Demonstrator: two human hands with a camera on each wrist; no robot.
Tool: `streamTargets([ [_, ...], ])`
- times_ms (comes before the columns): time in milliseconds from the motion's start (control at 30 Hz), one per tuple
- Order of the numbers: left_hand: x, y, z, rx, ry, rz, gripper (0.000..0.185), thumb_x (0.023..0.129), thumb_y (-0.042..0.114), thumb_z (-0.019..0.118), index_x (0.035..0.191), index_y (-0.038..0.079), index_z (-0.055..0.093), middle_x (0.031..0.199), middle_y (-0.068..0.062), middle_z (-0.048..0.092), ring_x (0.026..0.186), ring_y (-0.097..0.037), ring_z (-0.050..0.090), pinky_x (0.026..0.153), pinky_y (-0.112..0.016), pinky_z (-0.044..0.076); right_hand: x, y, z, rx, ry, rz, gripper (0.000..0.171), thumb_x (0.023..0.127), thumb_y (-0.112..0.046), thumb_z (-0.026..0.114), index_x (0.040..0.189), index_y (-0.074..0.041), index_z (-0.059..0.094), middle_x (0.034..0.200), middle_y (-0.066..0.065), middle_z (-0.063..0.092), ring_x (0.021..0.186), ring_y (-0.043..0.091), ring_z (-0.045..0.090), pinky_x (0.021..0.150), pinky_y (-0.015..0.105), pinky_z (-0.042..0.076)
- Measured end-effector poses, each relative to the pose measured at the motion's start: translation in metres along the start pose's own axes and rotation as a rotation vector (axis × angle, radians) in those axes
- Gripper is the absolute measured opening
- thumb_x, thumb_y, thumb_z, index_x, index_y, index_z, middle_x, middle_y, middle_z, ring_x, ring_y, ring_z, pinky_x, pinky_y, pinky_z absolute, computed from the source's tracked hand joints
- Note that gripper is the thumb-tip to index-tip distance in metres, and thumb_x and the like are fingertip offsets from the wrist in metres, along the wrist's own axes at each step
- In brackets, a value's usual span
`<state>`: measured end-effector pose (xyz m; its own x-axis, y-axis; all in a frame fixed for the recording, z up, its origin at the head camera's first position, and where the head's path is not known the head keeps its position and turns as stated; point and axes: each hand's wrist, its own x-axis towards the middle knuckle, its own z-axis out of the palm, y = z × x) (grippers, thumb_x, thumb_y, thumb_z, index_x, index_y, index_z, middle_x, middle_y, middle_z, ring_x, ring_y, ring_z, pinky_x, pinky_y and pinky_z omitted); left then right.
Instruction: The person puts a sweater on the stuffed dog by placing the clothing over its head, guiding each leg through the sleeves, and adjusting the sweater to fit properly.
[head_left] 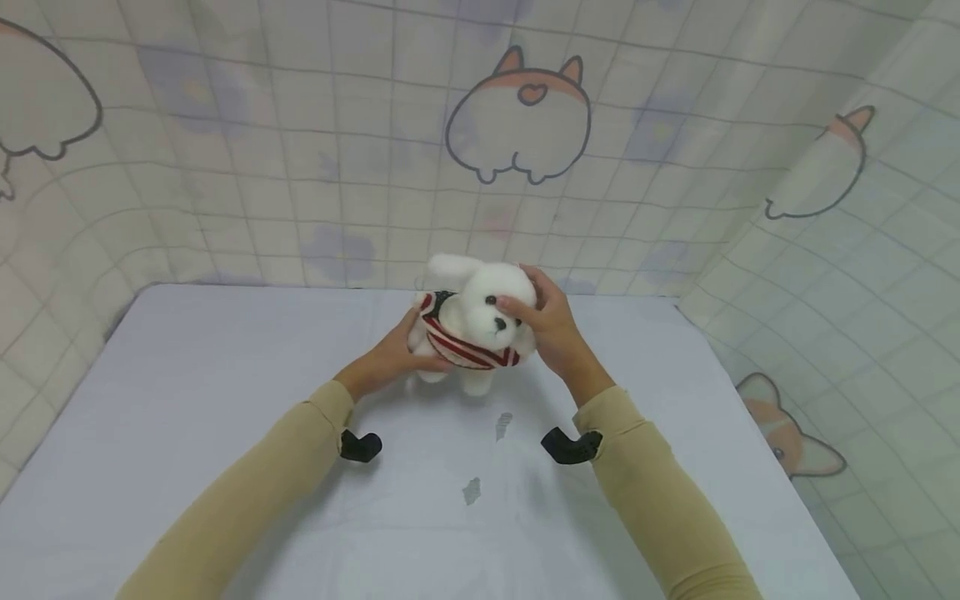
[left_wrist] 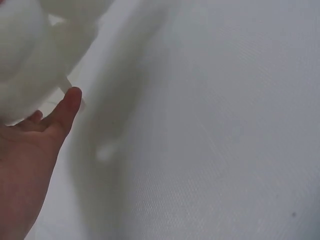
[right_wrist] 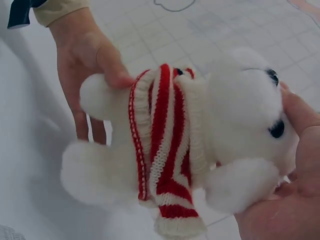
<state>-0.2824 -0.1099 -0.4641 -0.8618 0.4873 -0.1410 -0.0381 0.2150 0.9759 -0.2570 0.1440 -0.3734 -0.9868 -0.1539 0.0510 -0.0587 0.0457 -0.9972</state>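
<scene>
White plush dog (head_left: 480, 321) in red-and-white striped sweater (right_wrist: 167, 155) stands mid-table on pale cloth (head_left: 225, 375). Left hand (head_left: 392, 357) grips rear body, thumb on back. Right hand (head_left: 551, 329) cups head (fingers curled round face). Corgi-print backdrop (head_left: 517, 125) behind.

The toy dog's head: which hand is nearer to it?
Right. The right hand holds the dog's head with fingers on its face. The left hand grips the dog's rear body, behind the sweater.
</scene>
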Motion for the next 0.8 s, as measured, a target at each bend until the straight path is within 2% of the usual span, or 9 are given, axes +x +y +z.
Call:
streamTargets([
  [100,0.001,-0.001,-0.002,-0.185,-0.066,0.054,0.103,0.082,0.02,0.077,0.152,0.042,0.006,0.153,-0.002,0.03,0.134,-0.024,0.038,0.11,-0.043,0.036,-0.002,0.002,0.0,0.097,0.001,-0.012,0.055,0.089,-0.018,0.067,0.139,-0.018,0.045,0.135,0.007,0.049,0.12,0.023,0.051,0.1,0.039,0.047],
  [167,0.002,-0.001,-0.003,-0.322,-0.122,0.077,0.094,0.087,0.012,0.07,0.152,0.041,0.009,0.148,-0.003,0.035,0.127,-0.022,0.044,0.102,-0.039,0.045,-0.004,0.003,-0.001,0.165,0.008,-0.023,0.052,0.091,-0.017,0.065,0.138,-0.018,0.045,0.133,0.005,0.049,0.12,0.022,0.051,0.098,0.036,0.048],
  [267,0.004,0.001,-0.001,-0.499,-0.2,0.104,0.081,0.091,0.008,0.062,0.152,0.038,0.017,0.145,-0.002,0.039,0.124,-0.019,0.048,0.097,-0.042,0.05,-0.005,0.006,-0.002,0.282,0.012,-0.048,0.048,0.093,-0.012,0.061,0.138,-0.016,0.046,0.13,0.004,0.049,0.118,0.02,0.05,0.095,0.03,0.049],
  [333,0.004,0.001,0.0,-0.563,-0.224,0.11,0.074,0.092,0.009,0.061,0.151,0.033,0.023,0.142,-0.002,0.043,0.123,-0.02,0.05,0.097,-0.047,0.05,-0.007,0.009,-0.002,0.357,0.01,-0.052,0.044,0.094,-0.009,0.059,0.136,-0.016,0.046,0.129,0.003,0.05,0.117,0.018,0.05,0.093,0.028,0.05],
  [433,0.005,0.002,0.001,-0.602,-0.224,0.111,0.064,0.093,0.011,0.059,0.148,0.026,0.028,0.139,-0.002,0.046,0.123,-0.02,0.051,0.098,-0.049,0.049,-0.009,0.012,-0.003,0.426,0.006,-0.036,0.039,0.097,-0.007,0.053,0.134,-0.018,0.047,0.128,0.002,0.049,0.116,0.017,0.05,0.093,0.026,0.05],
  [500,0.006,0.002,0.002,-0.607,-0.194,0.094,0.061,0.093,0.012,0.058,0.145,0.024,0.03,0.137,-0.002,0.046,0.122,-0.02,0.051,0.096,-0.048,0.05,-0.011,0.015,-0.005,0.415,0.0,-0.022,0.039,0.098,-0.006,0.05,0.135,-0.018,0.046,0.129,0.002,0.049,0.117,0.017,0.05,0.093,0.026,0.05],
  [633,0.007,0.001,0.003,-0.6,-0.115,0.067,0.065,0.093,0.006,0.056,0.146,0.03,0.026,0.138,-0.002,0.042,0.119,-0.02,0.052,0.09,-0.042,0.053,-0.012,0.021,-0.011,0.29,-0.014,0.023,0.046,0.099,-0.008,0.049,0.142,-0.019,0.039,0.135,0.005,0.046,0.122,0.019,0.049,0.096,0.029,0.05],
  [800,0.01,0.001,0.0,-0.536,-0.053,0.096,0.073,0.092,0.002,0.053,0.149,0.033,0.019,0.14,-0.002,0.038,0.116,-0.016,0.052,0.09,-0.032,0.053,-0.016,0.026,-0.021,0.148,-0.043,0.061,0.055,0.097,-0.013,0.055,0.147,-0.02,0.034,0.147,0.01,0.041,0.132,0.026,0.045,0.11,0.043,0.04],
])
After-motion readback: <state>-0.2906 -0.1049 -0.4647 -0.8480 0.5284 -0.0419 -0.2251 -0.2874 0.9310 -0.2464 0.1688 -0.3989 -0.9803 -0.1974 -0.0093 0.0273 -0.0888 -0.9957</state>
